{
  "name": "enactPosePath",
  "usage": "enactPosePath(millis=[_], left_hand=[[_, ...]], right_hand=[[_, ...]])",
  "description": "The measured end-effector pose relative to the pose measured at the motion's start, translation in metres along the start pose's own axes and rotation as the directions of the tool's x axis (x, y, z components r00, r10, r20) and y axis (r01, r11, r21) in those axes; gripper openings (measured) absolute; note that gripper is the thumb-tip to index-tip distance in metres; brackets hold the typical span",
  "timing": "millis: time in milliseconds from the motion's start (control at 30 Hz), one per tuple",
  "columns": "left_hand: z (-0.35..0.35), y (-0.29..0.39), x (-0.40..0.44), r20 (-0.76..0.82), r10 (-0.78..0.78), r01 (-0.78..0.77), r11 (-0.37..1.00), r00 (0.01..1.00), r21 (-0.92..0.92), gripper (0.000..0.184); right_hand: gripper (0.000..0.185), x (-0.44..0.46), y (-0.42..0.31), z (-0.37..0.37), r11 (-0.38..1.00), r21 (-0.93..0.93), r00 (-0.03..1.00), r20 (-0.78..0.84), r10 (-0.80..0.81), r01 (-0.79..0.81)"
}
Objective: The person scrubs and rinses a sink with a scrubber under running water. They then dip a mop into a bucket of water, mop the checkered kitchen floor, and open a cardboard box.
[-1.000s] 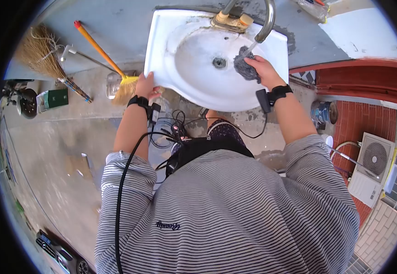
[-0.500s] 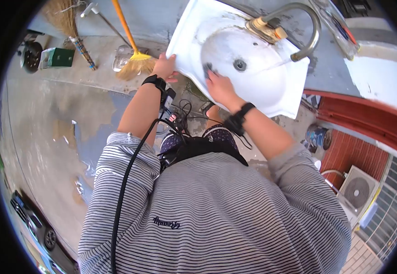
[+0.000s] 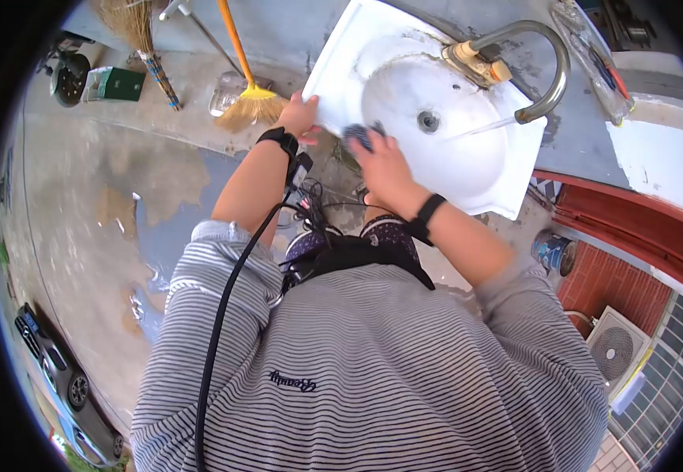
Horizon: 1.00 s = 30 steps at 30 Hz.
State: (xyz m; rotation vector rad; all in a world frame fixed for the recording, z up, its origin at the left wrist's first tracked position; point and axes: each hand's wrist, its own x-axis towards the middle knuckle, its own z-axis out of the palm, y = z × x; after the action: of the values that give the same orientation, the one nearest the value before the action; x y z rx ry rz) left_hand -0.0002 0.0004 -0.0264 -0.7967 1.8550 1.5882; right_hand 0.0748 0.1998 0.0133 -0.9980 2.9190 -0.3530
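In the head view, I observe the right hand with fingers closed on a dark grey scrubber at the near rim of the white sink. The left hand grips the sink's left edge, fingers bent around it. Water runs from the curved faucet into the basin.

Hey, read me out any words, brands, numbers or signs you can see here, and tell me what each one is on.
"Beauty", in dark script that appears upside down, on the front of the striped shirt.
Blue number plate on the front of the parked car: too small and blurred to read.
Printed label on the bucket by the red brick: too small to read.
I can make out no other text.
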Motion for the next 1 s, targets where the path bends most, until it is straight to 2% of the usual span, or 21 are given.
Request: enactPosePath(millis=[133, 233, 300, 333, 367, 400, 433, 467, 500, 533, 567, 633, 700, 767, 800, 833, 867, 900, 933, 967, 1000], left_hand=[[-0.002, 0.002, -0.004, 0.016, 0.007, -0.006, 0.996, 1.000, -0.087, 0.046], [-0.003, 0.000, -0.002, 0.016, 0.004, -0.004, 0.999, 1.000, -0.054, 0.045], [0.000, 0.003, -0.003, 0.005, -0.001, 0.001, 1.000, 1.000, -0.028, 0.046], [0.001, 0.004, -0.006, -0.012, -0.013, 0.013, 1.000, 1.000, -0.007, 0.048], [0.002, 0.006, -0.011, -0.030, -0.022, 0.022, 1.000, 0.999, 0.017, 0.049], [0.001, 0.018, -0.021, -0.054, -0.036, 0.043, 0.988, 0.998, 0.146, 0.057], [0.002, 0.017, -0.014, -0.050, -0.017, 0.025, 0.987, 0.999, 0.161, 0.057], [0.004, 0.009, 0.002, -0.190, 0.154, -0.028, 0.842, 0.970, 0.539, 0.061], [0.007, 0.011, 0.012, -0.250, 0.364, 0.003, 0.561, 0.897, 0.828, 0.066], [0.017, 0.037, -0.019, -0.204, 0.444, -0.082, 0.545, 0.873, 0.834, 0.068], [0.030, 0.046, -0.019, -0.189, 0.461, -0.097, 0.528, 0.867, 0.844, 0.068], [0.053, 0.065, -0.018, 0.198, 0.684, -0.616, 0.444, 0.702, 0.650, 0.065], [0.094, 0.092, -0.041, 0.376, 0.469, -0.599, 0.674, 0.799, 0.432, 0.062], [0.126, 0.083, -0.033, 0.636, 0.437, -0.623, 0.777, 0.636, 0.090, 0.053], [0.149, 0.100, -0.054, 0.564, 0.230, -0.262, 0.965, 0.793, -0.025, 0.044], [0.171, 0.118, -0.073, 0.522, -0.035, 0.140, 0.976, 0.852, -0.164, 0.036], [0.185, 0.117, -0.064, 0.634, -0.043, 0.294, 0.909, 0.772, -0.296, 0.033], [0.197, 0.119, -0.058, 0.643, -0.046, 0.293, 0.913, 0.764, -0.283, 0.033], [0.208, 0.120, -0.052, 0.699, 0.003, 0.412, 0.806, 0.715, -0.425, 0.035], [0.218, 0.121, -0.049, 0.740, 0.062, 0.529, 0.659, 0.670, -0.534, 0.038], [0.223, 0.128, -0.054, 0.730, 0.091, 0.546, 0.603, 0.677, -0.581, 0.045]], right_hand=[[0.036, 0.070, -0.015, 0.018, 0.986, 0.048, 0.970, -0.193, -0.149, 0.161], [0.034, 0.070, -0.016, 0.026, 0.985, 0.167, 0.993, -0.118, -0.028, 0.048], [0.036, 0.052, 0.005, 0.024, 0.967, 0.256, 0.962, -0.260, 0.079, -0.010], [0.038, 0.039, 0.014, 0.019, 0.929, 0.323, 0.945, -0.205, 0.254, -0.179], [0.034, 0.024, 0.042, 0.031, 0.878, 0.430, 0.925, -0.203, 0.321, -0.210], [0.030, 0.008, 0.055, -0.003, 0.295, 0.593, 0.638, 0.527, 0.562, -0.749], [0.031, -0.024, 0.094, 0.023, -0.106, 0.773, 0.620, 0.575, 0.534, -0.626], [0.032, -0.048, 0.116, 0.018, -0.453, 0.802, 0.646, 0.588, 0.487, -0.389], [0.030, -0.069, 0.132, 0.008, -0.478, 0.819, 0.643, 0.556, 0.527, -0.317], [0.024, -0.077, 0.151, 0.007, -0.747, 0.658, 0.540, 0.665, 0.515, -0.099], [0.024, -0.076, 0.151, -0.002, -0.746, 0.662, 0.543, 0.654, 0.527, -0.073], [0.017, -0.063, 0.149, -0.026, -0.822, 0.548, 0.563, 0.634, 0.529, 0.154], [0.018, -0.052, 0.156, -0.028, -0.847, 0.485, 0.630, 0.592, 0.502, 0.218], [0.022, -0.040, 0.153, -0.044, -0.888, 0.330, 0.708, 0.539, 0.456, 0.321], [0.023, -0.035, 0.148, -0.061, -0.871, 0.343, 0.683, 0.542, 0.489, 0.352], [0.023, -0.028, 0.149, -0.076, -0.864, 0.341, 0.683, 0.530, 0.502, 0.370], [0.023, -0.023, 0.152, -0.090, -0.843, 0.436, 0.630, 0.568, 0.530, 0.315], [0.023, -0.022, 0.159, -0.100, -0.815, 0.523, 0.570, 0.602, 0.560, 0.248], [0.022, -0.023, 0.168, -0.111, -0.774, 0.613, 0.675, 0.505, 0.538, 0.159], [0.016, -0.028, 0.184, -0.105, -0.123, 0.983, 0.839, 0.179, 0.515, -0.134], [0.015, -0.022, 0.192, -0.118, -0.379, 0.919, 0.786, 0.315, 0.532, -0.112]])
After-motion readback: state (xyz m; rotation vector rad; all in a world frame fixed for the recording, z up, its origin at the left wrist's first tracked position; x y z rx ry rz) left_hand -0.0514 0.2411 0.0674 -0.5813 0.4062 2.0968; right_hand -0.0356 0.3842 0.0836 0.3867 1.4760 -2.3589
